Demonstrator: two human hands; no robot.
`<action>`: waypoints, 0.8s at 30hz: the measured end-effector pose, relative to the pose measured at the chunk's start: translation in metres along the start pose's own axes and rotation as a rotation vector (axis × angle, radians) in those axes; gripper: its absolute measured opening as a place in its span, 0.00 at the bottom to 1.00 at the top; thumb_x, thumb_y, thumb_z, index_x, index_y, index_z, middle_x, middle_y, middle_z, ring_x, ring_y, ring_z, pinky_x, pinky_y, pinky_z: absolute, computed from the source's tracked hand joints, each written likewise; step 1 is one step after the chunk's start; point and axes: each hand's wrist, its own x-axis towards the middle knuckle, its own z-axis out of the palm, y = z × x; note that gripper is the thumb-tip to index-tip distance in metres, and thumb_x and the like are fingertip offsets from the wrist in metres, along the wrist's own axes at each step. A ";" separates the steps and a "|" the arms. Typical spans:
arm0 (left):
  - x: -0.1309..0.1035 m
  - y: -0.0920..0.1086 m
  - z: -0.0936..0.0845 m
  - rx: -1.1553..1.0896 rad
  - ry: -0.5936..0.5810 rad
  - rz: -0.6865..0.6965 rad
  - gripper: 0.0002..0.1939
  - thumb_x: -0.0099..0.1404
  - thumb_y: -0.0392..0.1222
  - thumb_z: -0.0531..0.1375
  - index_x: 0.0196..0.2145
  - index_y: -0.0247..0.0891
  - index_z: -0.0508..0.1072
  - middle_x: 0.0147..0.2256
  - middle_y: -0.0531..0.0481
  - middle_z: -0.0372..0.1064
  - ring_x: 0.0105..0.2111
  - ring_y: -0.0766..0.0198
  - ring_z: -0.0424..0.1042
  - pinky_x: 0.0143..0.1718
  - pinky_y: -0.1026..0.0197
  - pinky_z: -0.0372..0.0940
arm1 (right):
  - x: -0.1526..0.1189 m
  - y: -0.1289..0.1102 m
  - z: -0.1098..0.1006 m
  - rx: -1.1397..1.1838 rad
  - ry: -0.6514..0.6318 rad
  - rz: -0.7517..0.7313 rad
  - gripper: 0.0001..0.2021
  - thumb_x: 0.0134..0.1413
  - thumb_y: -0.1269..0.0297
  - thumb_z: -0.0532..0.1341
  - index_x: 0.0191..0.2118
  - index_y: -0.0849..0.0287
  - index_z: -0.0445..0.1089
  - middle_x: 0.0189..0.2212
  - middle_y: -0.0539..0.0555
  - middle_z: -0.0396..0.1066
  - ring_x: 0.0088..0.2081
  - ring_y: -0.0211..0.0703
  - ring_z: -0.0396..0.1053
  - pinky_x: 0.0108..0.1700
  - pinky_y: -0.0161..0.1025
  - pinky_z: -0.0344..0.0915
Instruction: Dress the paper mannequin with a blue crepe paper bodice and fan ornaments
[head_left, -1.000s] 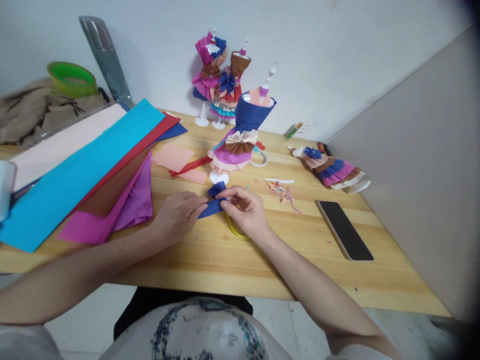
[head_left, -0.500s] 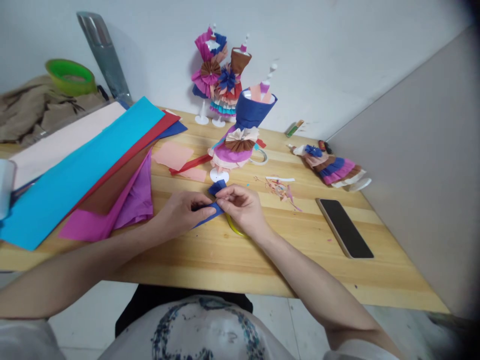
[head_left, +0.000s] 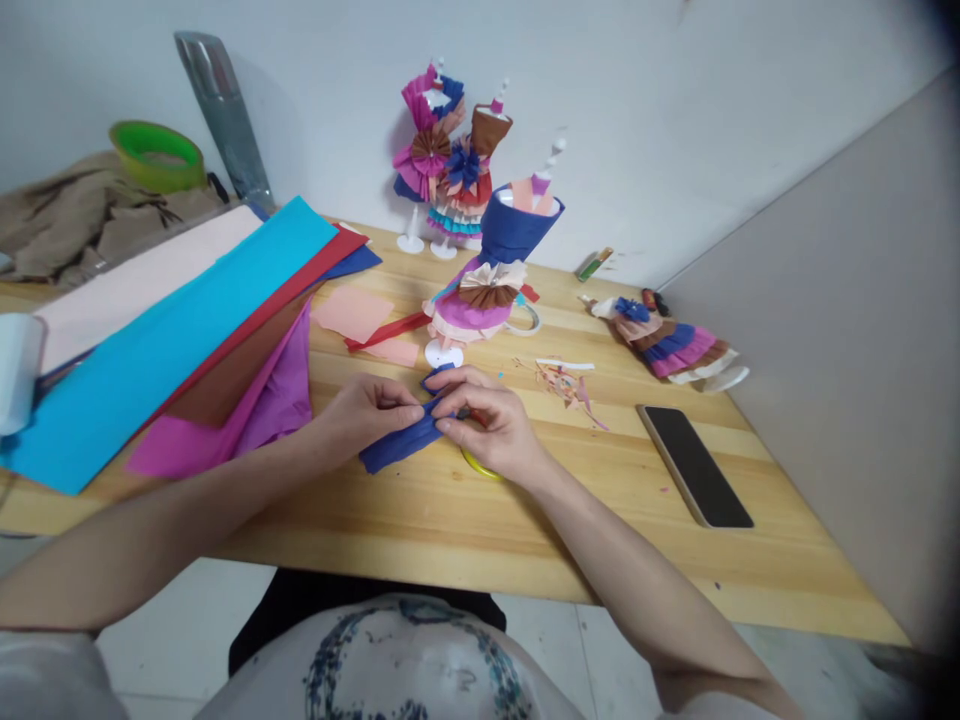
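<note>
A strip of dark blue crepe paper [head_left: 401,444] is pinched between both hands, low over the table's middle. My left hand [head_left: 366,412] is closed on its upper edge, thumb and forefinger together. My right hand [head_left: 491,415] grips the same strip at its right part, fingertips close to those of the left. Another bit of blue paper [head_left: 439,378] shows just behind the right fingers; whether it joins the strip I cannot tell. Under the right hand a yellow curved handle [head_left: 480,464] partly shows. Beyond the hands stands a small dress form [head_left: 517,235] in a blue bodice and magenta skirt.
Crepe paper sheets [head_left: 172,330] in several colours lie at left, near a green tape roll [head_left: 157,157]. Two dressed forms [head_left: 442,160] stand by the wall. Paper scraps [head_left: 570,385], a phone [head_left: 696,465] and a fallen dressed form [head_left: 671,340] are at right.
The blue strip now hangs lower and flatter, with more of it showing below the left hand. The fingers of my right hand have shifted along it. The view has shifted slightly.
</note>
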 end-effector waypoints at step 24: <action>-0.003 -0.009 0.005 0.292 -0.002 0.225 0.17 0.61 0.49 0.57 0.21 0.35 0.71 0.17 0.56 0.58 0.19 0.71 0.55 0.19 0.67 0.49 | -0.003 0.013 0.011 0.089 0.109 0.115 0.05 0.55 0.62 0.64 0.30 0.56 0.72 0.25 0.49 0.68 0.27 0.38 0.64 0.30 0.37 0.61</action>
